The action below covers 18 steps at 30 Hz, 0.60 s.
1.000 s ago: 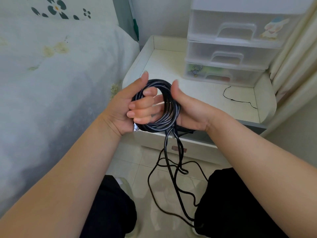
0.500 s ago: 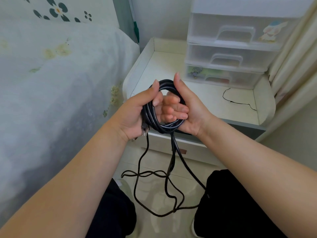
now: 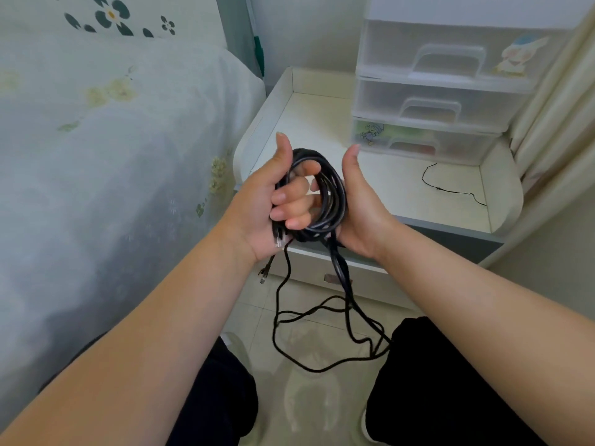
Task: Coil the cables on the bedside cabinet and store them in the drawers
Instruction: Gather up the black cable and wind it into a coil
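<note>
bed (image 3: 112,149): left, floral cover
curtain (image 3: 560,117): far right, cream
floor (image 3: 306,397): near, glossy tiles
wall (image 3: 309,30): far, plain

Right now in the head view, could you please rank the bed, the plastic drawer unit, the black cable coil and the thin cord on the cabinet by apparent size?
1. bed
2. plastic drawer unit
3. black cable coil, though it looks bigger for being nearer the camera
4. thin cord
</note>
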Motion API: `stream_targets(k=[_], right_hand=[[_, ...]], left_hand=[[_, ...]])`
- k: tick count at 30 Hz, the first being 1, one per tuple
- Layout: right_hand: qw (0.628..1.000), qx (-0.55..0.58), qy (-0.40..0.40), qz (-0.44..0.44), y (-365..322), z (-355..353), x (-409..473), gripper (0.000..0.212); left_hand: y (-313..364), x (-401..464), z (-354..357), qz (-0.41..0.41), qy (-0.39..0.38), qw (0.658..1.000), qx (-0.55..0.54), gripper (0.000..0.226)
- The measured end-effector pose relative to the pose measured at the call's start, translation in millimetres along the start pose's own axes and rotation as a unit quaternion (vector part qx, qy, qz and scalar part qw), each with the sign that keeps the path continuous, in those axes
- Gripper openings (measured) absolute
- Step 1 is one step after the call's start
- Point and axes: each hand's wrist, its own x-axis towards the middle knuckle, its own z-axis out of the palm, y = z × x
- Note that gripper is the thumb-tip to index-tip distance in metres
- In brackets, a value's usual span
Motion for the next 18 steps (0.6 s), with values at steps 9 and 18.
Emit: stream_targets(k=[9, 18], right_hand=[[0.835, -0.549, 0.035, 0.005, 20, -1, -14, 0.021], [0.777, -0.627, 0.057, -0.015, 23, 16, -28, 0.020]], left_hand=[[39, 3, -35, 0.128, 0.188, 0.955, -0.190, 0.053], [30, 11, -34, 0.150, 0.292, 0.934, -0.138, 0.052]])
